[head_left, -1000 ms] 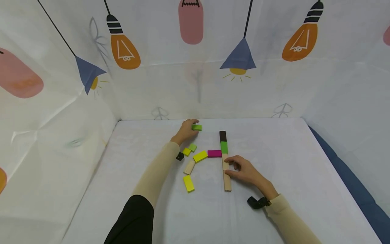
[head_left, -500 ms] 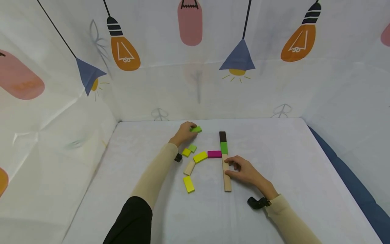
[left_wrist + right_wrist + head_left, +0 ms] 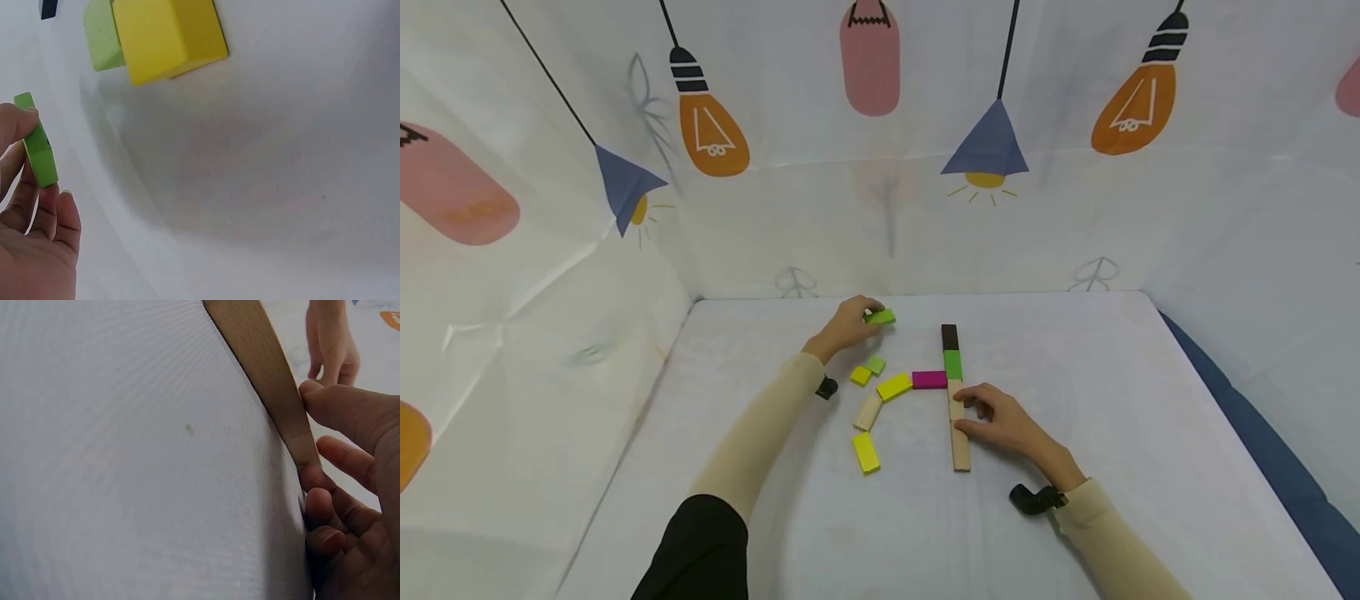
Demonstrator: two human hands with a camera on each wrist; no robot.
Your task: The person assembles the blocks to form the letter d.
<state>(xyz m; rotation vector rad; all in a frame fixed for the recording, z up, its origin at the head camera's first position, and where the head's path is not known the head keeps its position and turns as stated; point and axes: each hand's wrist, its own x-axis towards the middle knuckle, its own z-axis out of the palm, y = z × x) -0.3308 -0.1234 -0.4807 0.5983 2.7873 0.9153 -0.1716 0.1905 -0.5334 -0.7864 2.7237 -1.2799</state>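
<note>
My left hand (image 3: 847, 325) pinches a light green block (image 3: 881, 317) above the far part of the table; in the left wrist view the thumb presses one face of the green block (image 3: 40, 150). My right hand (image 3: 1003, 422) rests beside an upright line of blocks, its thumb and a fingertip touching two plain wooden blocks (image 3: 960, 450). Farther up this line sit a green block (image 3: 952, 364) and a dark brown block (image 3: 950, 337). A magenta block (image 3: 929, 380) joins it from the left, followed by a yellow block (image 3: 894, 387), a wooden block (image 3: 868, 412) and another yellow block (image 3: 866, 452) in a curve.
Close to my left wrist, a small yellow block (image 3: 861, 376) touches a small light green block (image 3: 876, 364). A white cloth covers the table (image 3: 1075, 358). Behind it hangs a white curtain (image 3: 820, 225) printed with lamps and bulbs.
My left hand has drawn slightly left and toward me with the green block, which has tilted. The right hand and the laid blocks stay in place.
</note>
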